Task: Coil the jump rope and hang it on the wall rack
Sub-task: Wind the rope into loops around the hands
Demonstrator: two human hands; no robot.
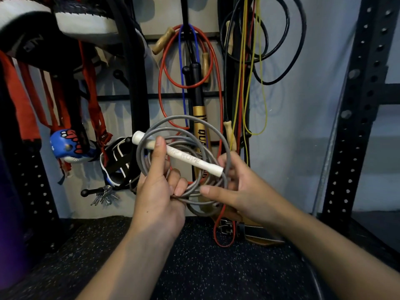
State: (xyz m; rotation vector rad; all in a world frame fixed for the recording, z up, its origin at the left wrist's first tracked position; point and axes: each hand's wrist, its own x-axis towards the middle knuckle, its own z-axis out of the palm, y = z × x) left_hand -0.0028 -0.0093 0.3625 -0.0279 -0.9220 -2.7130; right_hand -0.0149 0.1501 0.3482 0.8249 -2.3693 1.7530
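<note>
- Left hand (159, 192) grips the coiled grey jump rope (184, 135), thumb pressing its white handle (186, 158) against the loops.
- Right hand (240, 187) pinches the coil's right side.
- Coil is held in front of the wall rack (121, 96).

White handle (179, 156): embossed "...P ROPE", partly hidden. Gold bat (200, 126): black letters "QUA...", rest unreadable.
</note>
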